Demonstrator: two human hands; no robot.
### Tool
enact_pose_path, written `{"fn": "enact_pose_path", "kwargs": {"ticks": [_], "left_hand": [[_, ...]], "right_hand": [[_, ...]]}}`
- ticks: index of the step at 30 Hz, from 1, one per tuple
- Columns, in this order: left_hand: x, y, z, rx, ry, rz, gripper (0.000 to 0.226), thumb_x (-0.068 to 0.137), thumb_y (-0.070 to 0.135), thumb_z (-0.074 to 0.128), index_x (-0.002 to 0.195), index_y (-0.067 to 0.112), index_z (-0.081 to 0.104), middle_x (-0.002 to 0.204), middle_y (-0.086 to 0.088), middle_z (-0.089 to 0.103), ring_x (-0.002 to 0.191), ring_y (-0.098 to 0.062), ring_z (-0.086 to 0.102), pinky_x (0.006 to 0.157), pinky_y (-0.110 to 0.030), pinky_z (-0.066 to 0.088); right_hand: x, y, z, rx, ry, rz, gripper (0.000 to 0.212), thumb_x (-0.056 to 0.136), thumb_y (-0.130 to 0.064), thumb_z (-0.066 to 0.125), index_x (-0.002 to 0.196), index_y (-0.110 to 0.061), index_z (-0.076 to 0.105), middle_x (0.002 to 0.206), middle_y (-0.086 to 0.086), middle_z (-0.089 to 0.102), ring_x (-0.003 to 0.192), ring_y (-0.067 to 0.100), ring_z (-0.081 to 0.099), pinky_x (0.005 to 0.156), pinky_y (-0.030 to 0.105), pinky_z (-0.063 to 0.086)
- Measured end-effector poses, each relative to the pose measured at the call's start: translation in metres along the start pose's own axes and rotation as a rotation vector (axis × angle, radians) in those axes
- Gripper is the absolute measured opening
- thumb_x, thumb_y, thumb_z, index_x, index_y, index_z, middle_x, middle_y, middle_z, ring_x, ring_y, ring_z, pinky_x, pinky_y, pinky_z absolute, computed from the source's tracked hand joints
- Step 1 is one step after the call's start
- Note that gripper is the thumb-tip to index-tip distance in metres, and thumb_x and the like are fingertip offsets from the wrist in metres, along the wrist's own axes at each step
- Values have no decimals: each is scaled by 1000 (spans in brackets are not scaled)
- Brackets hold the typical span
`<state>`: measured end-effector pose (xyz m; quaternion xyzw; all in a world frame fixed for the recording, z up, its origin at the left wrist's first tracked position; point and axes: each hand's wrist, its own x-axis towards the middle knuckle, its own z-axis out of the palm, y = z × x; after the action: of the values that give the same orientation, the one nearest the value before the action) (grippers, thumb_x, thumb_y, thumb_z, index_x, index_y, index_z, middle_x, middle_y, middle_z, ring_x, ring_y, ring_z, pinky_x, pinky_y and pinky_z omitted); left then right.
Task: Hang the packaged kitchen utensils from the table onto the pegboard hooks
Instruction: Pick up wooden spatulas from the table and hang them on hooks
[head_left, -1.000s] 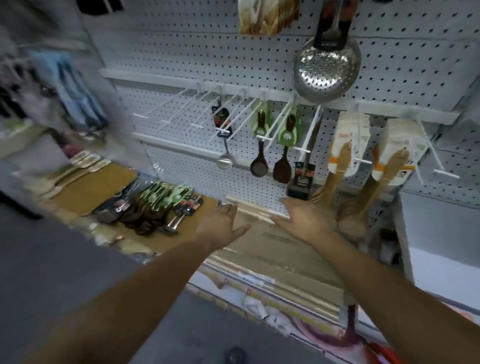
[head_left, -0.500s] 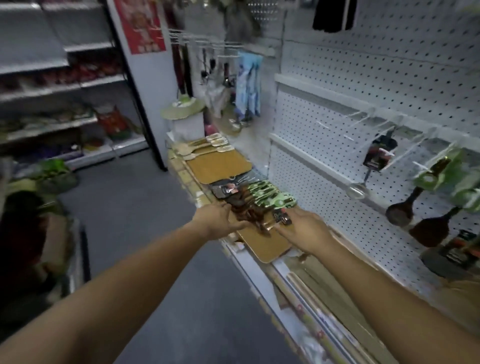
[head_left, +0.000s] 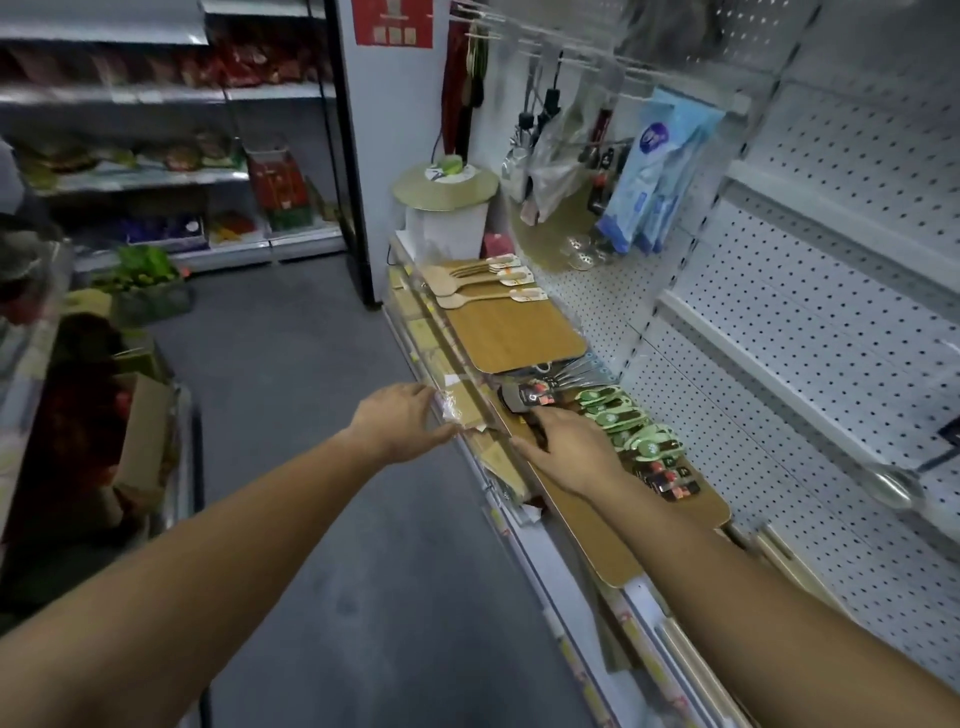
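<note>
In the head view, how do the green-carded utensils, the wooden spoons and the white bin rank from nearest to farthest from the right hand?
1. Green-carded utensils, just beside the right hand.
2. Wooden spoons, farther along the table.
3. White bin, at the table's far end.

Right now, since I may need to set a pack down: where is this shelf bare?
Two patches: the far wooden board, bare between the wooden spoons and the steel utensils; and the near board, bare this side of the right hand. Crowded: the green-carded packs beside that hand.
</note>
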<state>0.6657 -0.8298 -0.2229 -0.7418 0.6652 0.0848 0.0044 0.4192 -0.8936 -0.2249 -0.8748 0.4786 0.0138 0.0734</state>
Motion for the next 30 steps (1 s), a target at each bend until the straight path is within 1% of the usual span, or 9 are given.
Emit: {"fn": "enact_pose_path", "kwargs": {"ticks": [3,5,8,11,17,19,23,27,30], "left_hand": [[24,-30,1,-21,-5,-21,85,88,75,33,149,16,35,154,-4,39,139,-24,39,112,-41,38],[44,-45,4,-39,-13,-32,85,88,75,32,149,16,35,154,-4,39,139,-24,39,112,-41,37],[86,-67,6,-27,-25,-52,82,90,74,30,147,17,38,152,-4,41,138,-23,40,112,-40,37],[134,-89,4,-36,-33,-75,80,91,74,30,148,18,36,153,-3,39,140,-23,38,114,-40,35],[218,-125,-14,-8,-87,-103,82,91,74,27,151,18,32,156,-2,34,143,-21,33,116,-38,30],[245,-140,-21,-21,-87,-100,81,92,73,28,151,18,32,156,-2,35,143,-21,33,116,-38,30],[297,-180,-28,-28,-70,-97,80,92,72,30,150,17,33,156,-3,35,143,-22,33,116,-37,28],[355,-228,-29,-43,-62,-71,81,92,72,30,150,16,33,157,-3,34,144,-21,31,117,-36,27],[404,-270,-29,-42,-55,-22,82,91,73,28,150,15,34,156,-3,36,142,-21,33,117,-36,29]], "right_hand": [[46,-7,1,-4,-10,-11,76,93,-73,36,144,-17,45,141,6,57,128,26,55,109,41,43],[77,-10,3,-13,-14,-24,78,93,-73,36,148,-17,41,145,7,54,131,26,52,111,42,41],[133,-10,8,-8,-13,-34,75,94,-71,37,147,-17,43,144,6,54,131,25,52,110,42,41],[195,-8,10,10,-17,-44,75,95,-73,33,147,-20,41,145,4,53,132,24,51,112,44,41],[304,-12,5,63,-34,-57,87,91,-79,22,154,-19,33,158,4,40,144,23,40,120,43,29],[338,-15,3,65,-50,-60,85,93,-77,25,155,-20,30,160,4,36,146,24,36,121,43,25],[397,-25,5,61,-47,-70,78,95,-72,31,151,-18,36,155,5,43,142,25,39,118,40,28],[465,-37,10,49,-44,-31,83,96,-72,29,155,-15,29,160,6,35,147,22,31,120,38,22],[513,-50,15,44,-30,30,83,96,-72,29,155,-15,29,160,6,35,148,22,31,121,38,21]]}}
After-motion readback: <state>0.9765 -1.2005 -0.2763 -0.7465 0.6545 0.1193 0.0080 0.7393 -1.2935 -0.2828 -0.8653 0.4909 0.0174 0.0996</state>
